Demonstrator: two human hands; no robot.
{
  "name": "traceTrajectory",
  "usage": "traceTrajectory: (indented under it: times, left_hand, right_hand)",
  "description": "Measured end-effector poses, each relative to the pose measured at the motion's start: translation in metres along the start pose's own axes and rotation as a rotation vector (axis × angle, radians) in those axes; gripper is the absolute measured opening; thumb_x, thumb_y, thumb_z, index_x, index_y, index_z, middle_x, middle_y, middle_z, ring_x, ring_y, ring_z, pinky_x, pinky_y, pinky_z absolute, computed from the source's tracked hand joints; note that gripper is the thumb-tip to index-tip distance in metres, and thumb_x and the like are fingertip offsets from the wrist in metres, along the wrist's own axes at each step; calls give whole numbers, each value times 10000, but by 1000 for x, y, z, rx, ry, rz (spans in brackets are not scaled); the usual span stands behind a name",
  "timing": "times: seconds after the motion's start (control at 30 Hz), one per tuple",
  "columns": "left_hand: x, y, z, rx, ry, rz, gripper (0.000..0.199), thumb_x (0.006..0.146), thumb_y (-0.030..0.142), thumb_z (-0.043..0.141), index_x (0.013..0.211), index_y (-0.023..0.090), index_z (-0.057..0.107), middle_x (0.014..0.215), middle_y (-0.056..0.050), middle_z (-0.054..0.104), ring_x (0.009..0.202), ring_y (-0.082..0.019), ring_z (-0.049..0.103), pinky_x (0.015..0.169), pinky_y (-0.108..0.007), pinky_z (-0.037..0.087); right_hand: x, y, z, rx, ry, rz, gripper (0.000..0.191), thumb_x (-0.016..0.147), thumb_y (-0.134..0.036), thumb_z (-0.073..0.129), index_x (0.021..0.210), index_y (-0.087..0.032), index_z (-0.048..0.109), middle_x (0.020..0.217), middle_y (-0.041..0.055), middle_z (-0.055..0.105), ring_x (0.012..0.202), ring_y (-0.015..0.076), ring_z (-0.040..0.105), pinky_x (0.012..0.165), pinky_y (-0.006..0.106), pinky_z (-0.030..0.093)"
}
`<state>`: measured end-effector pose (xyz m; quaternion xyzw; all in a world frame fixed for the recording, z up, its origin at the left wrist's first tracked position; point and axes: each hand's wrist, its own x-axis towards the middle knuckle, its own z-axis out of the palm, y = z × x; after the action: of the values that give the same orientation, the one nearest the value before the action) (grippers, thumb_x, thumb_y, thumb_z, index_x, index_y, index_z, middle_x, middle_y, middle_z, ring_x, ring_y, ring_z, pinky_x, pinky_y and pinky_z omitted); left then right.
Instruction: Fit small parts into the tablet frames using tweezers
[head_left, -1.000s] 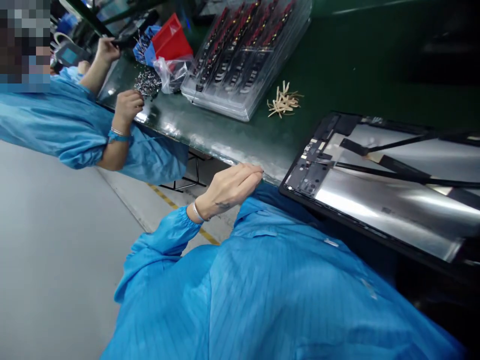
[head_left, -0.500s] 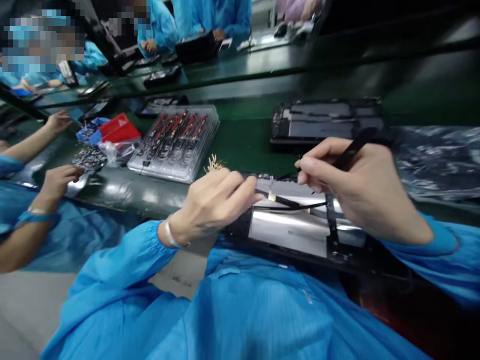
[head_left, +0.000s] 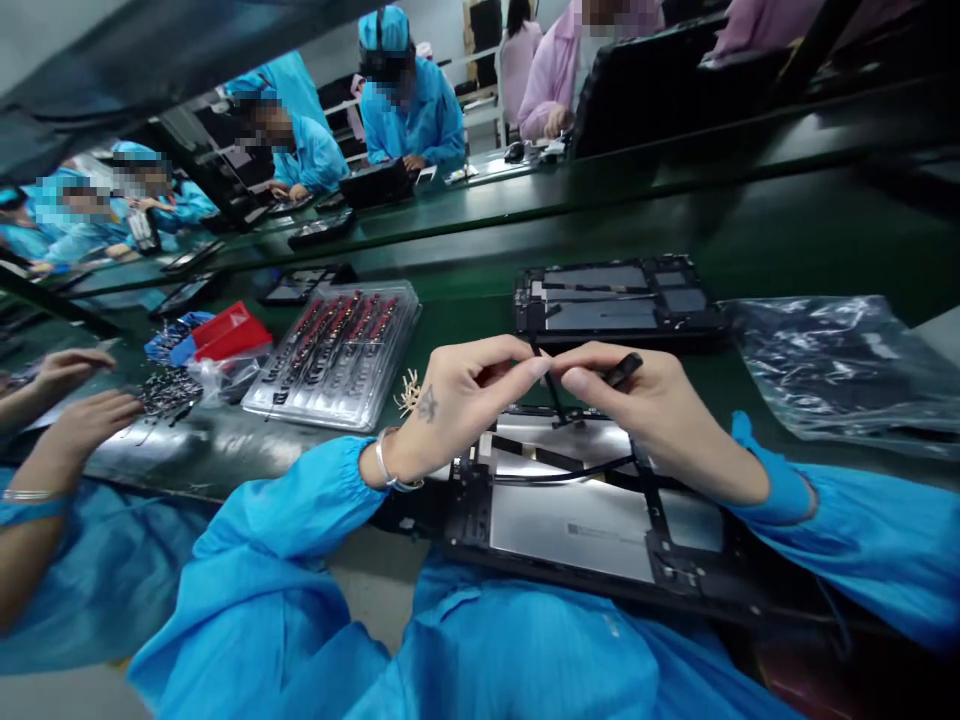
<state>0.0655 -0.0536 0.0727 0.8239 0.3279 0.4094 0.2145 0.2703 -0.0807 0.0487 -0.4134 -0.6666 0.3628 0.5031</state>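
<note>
My left hand point(head_left: 469, 400) is closed, pinching a thin black strip point(head_left: 555, 398), which looks like a flat cable, between thumb and forefinger. Its lower end hangs over an open tablet-like device point(head_left: 574, 525) with silver battery panels and black cables. Fingertip to fingertip with it, my right hand point(head_left: 656, 410) is closed around black tweezers point(head_left: 626, 370); their blunt end sticks up between the fingers and their tips are hidden. Whether the right fingertips also touch the strip, I cannot tell. Both hands are above the device's far edge.
A second open device point(head_left: 615, 300) lies behind my hands. To its right is a clear plastic bag point(head_left: 847, 375) of dark parts. At left are a clear tray point(head_left: 337, 350) of small boards, tan pieces point(head_left: 409, 393), a red bin point(head_left: 231, 332) and a co-worker's hands point(head_left: 90, 430).
My hands have come together above the device, the right one moving left. The strip now stands up between them. The tweezers' blunt end has turned in the right hand. The view has tilted up.
</note>
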Motion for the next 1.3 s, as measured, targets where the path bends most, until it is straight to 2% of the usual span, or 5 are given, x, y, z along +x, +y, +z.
traceTrajectory:
  times: [0.23,0.53,0.83,1.07,1.3]
  left_hand:
    - [-4,1,3,-172,25,-143,302,963,456,681,906,179,787,854,-38,750,544,-79,442,479,-242,309]
    - [-30,-23,2,36,-399,108,218,1059,255,540,1119,163,729,1019,-10,794,868,-123,740,741,-203,520]
    - [-32,-42,7,174,-509,246,252,1069,210,479,1026,113,708,879,-54,696,801,-164,634,724,-287,495]
    - [-30,-50,11,136,-610,250,250,1071,220,463,1234,108,616,1423,-160,561,1313,-255,530,1082,-410,489]
    - [-25,-51,13,148,-651,246,277,1086,233,424,1297,113,557,1506,-164,503,1375,-237,513,1145,-402,487]
  right_hand:
    - [-8,-3,0,-100,25,-81,167,926,-346,711,798,-240,706,753,2,658,694,152,570,637,323,417]
    - [-36,8,-38,-389,-255,11,203,977,-293,621,784,-234,646,783,16,653,740,175,557,629,328,395]
    - [-30,25,-71,-621,-525,275,266,947,-407,510,858,-223,680,876,68,677,780,230,612,660,344,424]
    - [-20,26,-71,-715,-546,310,304,897,-457,473,826,-225,657,897,79,707,790,265,644,670,372,430]
    - [-18,26,-72,-746,-547,309,290,902,-433,463,819,-235,659,857,60,719,742,251,647,647,359,429]
